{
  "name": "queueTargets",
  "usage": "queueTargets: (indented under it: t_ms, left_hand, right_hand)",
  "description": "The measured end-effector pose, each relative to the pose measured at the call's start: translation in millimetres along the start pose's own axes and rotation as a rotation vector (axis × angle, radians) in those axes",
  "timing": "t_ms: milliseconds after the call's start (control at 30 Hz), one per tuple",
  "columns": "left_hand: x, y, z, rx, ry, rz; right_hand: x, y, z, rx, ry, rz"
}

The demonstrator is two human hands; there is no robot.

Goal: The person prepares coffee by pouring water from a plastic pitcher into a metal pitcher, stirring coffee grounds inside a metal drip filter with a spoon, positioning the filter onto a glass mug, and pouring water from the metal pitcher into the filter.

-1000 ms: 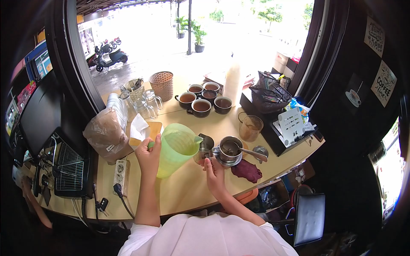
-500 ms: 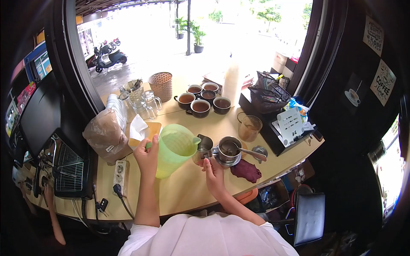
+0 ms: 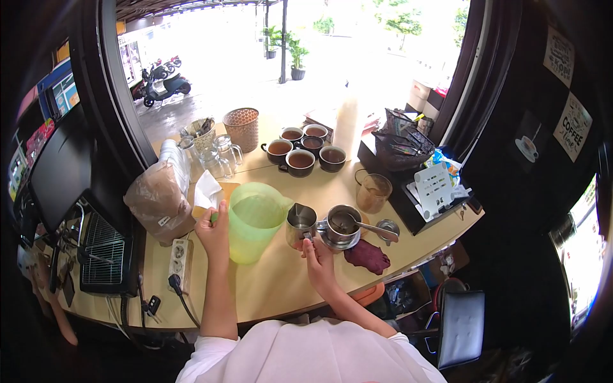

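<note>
Left hand (image 3: 212,230) clamps the green pitcher (image 3: 252,233) by its handle, the pitcher at three o'clock from it; fingers hide most of that handle. Right hand (image 3: 317,255) grips one steel jug (image 3: 300,231), at its eleven o'clock. Six cups (image 3: 300,168) sit at one o'clock from the pitcher.

Pitcher (image 3: 253,231): translucent green plastic, smooth. Small jug (image 3: 300,227): shiny metal. Counter (image 3: 271,297): smooth, pale wood look. Rag (image 3: 367,256): matt, wrinkled cloth. Tissue (image 3: 207,189): white paper, matt. Chair (image 3: 462,325): black, glossy, leather-like.
</note>
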State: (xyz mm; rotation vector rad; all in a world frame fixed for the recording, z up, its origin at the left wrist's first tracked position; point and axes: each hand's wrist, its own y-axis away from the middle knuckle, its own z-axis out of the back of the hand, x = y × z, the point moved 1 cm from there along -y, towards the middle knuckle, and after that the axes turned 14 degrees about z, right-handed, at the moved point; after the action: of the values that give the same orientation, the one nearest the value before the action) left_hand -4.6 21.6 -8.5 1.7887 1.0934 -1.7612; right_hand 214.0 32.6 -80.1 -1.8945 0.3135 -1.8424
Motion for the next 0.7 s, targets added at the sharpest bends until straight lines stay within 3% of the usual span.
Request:
queueTargets:
  t_ms: [233,700]
  left_hand:
    - [14,-1,-9,-0.087,0.22,0.069]
    - [23,4,-20,-0.042,0.23,0.134]
  right_hand:
    - [-3,4,-1,0.014,0.002,-0.012]
    - [4,9,2,0.042,0.028,-0.005]
